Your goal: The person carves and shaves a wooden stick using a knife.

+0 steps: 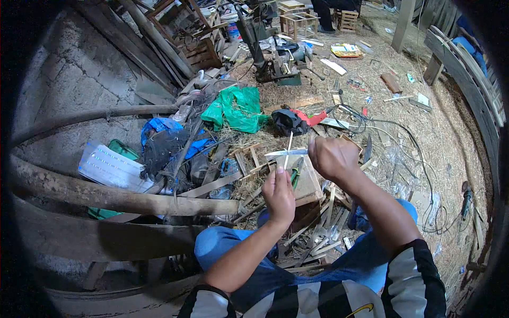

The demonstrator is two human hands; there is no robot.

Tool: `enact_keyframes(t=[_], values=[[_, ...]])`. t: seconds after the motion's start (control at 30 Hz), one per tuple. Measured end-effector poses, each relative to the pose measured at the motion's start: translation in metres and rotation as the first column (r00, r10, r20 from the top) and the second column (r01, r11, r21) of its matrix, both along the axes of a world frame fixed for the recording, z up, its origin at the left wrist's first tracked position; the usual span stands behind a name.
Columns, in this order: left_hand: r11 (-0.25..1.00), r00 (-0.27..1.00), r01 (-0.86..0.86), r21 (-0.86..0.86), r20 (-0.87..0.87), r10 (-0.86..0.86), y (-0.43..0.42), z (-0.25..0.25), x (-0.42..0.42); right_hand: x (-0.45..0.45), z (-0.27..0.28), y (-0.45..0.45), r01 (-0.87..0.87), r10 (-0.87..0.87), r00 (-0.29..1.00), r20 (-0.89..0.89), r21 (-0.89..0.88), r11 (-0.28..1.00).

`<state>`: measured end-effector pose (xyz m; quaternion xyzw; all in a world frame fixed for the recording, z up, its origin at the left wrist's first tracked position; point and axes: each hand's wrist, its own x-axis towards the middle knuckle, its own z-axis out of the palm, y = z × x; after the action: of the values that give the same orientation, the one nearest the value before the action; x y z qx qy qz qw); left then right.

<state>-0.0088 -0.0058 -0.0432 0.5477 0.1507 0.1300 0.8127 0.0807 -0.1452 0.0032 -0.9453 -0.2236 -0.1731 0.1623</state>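
My left hand (279, 197) pinches a thin pale wooden stick (289, 144) that stands nearly upright above its fingertips. My right hand (335, 157) is closed round the handle of a knife, and the handle is hidden in the fist. The knife's blade (286, 153) points left and crosses the stick just above my left hand. Below and behind the blade is a wooden block (308, 183), with a green-handled tool (295, 174) lying on it.
A green plastic bag (236, 109) and a dark cap-like bundle (289, 122) lie on the straw-covered floor ahead. Wood scraps surround the block. Poles (122, 191) run along the left. Cables (419, 153) loop at the right. A metal machine (275, 63) stands farther back.
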Motion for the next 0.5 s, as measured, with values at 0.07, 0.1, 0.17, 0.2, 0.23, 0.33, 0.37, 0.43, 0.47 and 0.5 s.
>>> enact_keyframes(t=[0.07, 0.1, 0.17, 0.2, 0.23, 0.33, 0.37, 0.43, 0.47, 0.5], values=[[0.999, 1.0, -0.007, 0.036, -0.006, 0.007, 0.001, -0.004, 0.002, -0.002, 0.005, 0.001, 0.022, -0.024, 0.999, -0.049, -0.04, 0.999], [0.999, 1.0, -0.009, 0.053, -0.011, 0.01, 0.002, -0.007, 0.003, -0.001, 0.002, 0.002, 0.016, -0.017, 0.998, -0.058, -0.008, 1.0], [0.997, 1.0, -0.013, 0.07, -0.014, 0.014, 0.003, -0.009, 0.003, -0.003, 0.001, 0.004, 0.009, -0.007, 0.998, -0.063, 0.024, 1.0], [0.987, 0.999, -0.022, 0.158, -0.035, 0.028, 0.004, -0.009, 0.001, -0.007, 0.002, 0.006, 0.01, -0.009, 0.997, -0.071, 0.015, 1.0], [0.969, 0.998, -0.029, 0.245, -0.054, 0.043, 0.004, -0.009, -0.001, -0.011, 0.003, 0.007, 0.012, -0.012, 0.997, -0.078, 0.007, 1.0], [0.919, 0.999, 0.007, 0.394, -0.051, 0.014, -0.003, -0.011, -0.005, -0.016, 0.001, 0.012, -0.049, 0.049, 0.992, -0.114, -0.002, 0.999], [0.907, 1.0, 0.002, 0.421, -0.029, 0.011, -0.005, -0.016, -0.006, -0.013, 0.001, 0.011, -0.042, 0.044, 0.99, -0.137, 0.018, 0.999], [0.898, 0.998, 0.039, 0.439, -0.058, -0.015, -0.003, -0.009, -0.005, -0.008, -0.001, 0.007, -0.026, 0.026, 0.988, -0.154, -0.001, 1.0], [0.889, 0.996, 0.069, 0.453, -0.081, -0.036, -0.003, -0.006, -0.004, -0.005, 0.0, 0.004, -0.016, 0.012, 0.986, -0.165, -0.025, 1.0], [0.889, 0.996, 0.07, 0.453, -0.079, -0.038, -0.002, -0.007, -0.003, -0.002, 0.0, 0.001, -0.015, 0.003, 0.978, -0.207, -0.055, 0.998]])
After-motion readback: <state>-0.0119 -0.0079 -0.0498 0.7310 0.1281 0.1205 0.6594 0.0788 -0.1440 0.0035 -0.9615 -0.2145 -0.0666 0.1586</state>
